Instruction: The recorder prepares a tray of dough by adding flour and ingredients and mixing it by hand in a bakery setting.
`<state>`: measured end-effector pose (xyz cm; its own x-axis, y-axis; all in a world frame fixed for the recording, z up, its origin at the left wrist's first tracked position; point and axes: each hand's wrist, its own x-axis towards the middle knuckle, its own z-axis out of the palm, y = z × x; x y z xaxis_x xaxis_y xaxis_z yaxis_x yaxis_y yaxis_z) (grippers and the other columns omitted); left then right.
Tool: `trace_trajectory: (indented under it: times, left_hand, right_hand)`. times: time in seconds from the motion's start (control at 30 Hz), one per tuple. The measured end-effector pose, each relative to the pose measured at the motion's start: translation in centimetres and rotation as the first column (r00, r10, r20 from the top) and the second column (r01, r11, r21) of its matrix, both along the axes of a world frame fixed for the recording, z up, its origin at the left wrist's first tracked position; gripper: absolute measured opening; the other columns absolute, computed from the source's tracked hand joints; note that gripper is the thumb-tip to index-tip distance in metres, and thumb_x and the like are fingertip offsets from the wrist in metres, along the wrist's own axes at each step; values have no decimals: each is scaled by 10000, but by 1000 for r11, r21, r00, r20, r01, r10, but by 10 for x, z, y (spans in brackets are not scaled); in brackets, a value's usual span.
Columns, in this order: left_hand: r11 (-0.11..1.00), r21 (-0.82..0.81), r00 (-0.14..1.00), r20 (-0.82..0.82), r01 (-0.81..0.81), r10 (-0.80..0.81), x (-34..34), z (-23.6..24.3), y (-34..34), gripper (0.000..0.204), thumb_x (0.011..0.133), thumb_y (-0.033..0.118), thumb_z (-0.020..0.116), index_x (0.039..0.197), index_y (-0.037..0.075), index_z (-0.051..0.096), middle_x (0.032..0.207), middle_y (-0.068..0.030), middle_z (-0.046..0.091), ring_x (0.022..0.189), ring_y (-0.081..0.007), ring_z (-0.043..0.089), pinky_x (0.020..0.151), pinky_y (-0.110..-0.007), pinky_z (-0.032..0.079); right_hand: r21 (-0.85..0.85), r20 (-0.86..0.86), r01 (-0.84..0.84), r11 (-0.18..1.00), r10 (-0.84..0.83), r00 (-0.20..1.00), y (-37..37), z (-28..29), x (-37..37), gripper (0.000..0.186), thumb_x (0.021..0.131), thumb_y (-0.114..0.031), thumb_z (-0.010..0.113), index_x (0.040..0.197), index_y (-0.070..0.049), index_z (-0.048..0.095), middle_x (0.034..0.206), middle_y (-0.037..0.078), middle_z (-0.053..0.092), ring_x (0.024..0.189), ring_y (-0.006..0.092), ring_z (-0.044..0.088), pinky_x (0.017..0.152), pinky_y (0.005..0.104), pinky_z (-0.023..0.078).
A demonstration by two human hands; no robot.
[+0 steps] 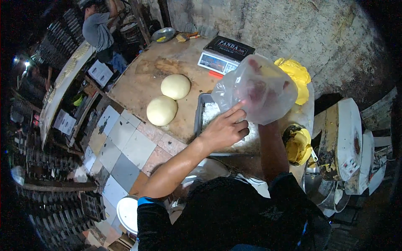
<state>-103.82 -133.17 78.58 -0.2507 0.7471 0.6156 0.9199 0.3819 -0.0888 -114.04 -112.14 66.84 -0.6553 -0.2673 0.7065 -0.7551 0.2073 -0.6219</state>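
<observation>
A clear plastic bag [270, 98] is held up over the near right part of the table. My left hand [226, 129] is at its lower left side, fingers curled and closed on the plastic. Through the cloudy film my right hand [251, 88] shows blurred, its fingertips apart against the plastic; whether it is wholly inside the bag I cannot make out. Below my hands lies a grey rectangular tray [199, 115] with white powder, partly hidden. Two round, smooth pale-yellow dough balls [162, 110] sit touching each other to the left.
A digital scale [212, 63] with a black box [227, 47] on it stands by the wall. Yellow paste [295, 77] and a smeared yellow tub [298, 146] are at the right. A metal bowl [163, 34] sits at the far corner. Another person [98, 33] stands far left.
</observation>
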Motion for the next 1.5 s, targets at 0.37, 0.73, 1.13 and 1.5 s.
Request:
trace_trajectory:
  times: [0.37,0.73,1.13,1.5]
  left_hand:
    - [646,-136,517,488,-751,703,-3,-144,-63,470,657,88,676,1116,53,581,1052,-127,595,1093,-315,479,1034,-450,300]
    - [-543,305,589,645,-782,-487,-36,-135,-139,319,923,248,386,1145,60,516,1061,-100,574,998,-188,515,840,-388,448]
    - [331,138,248,916,-933,316,-23,-206,-43,433,884,211,487,1149,-81,307,1092,-378,410,926,-510,497,846,-529,403]
    - [366,-57,32,972,-929,233,-26,-212,-59,432,934,310,428,1101,-72,315,995,-332,533,928,-498,531,839,-516,416]
  right_hand:
    - [484,546,-449,751,141,826,9,-85,20,216,801,-211,693,923,-38,651,733,46,649,634,133,609,581,291,497]
    - [94,734,-104,990,2,679,116,-105,-17,425,826,-337,662,1059,14,603,893,92,647,765,162,617,659,285,507]
    - [814,33,19,581,-79,996,-3,-132,10,520,672,-342,722,1100,-66,618,1139,170,590,1106,359,517,980,443,379]
    - [810,566,-491,320,-214,796,-86,-116,-35,724,616,-603,718,1083,-54,638,1129,205,597,1152,373,497,1033,446,326]
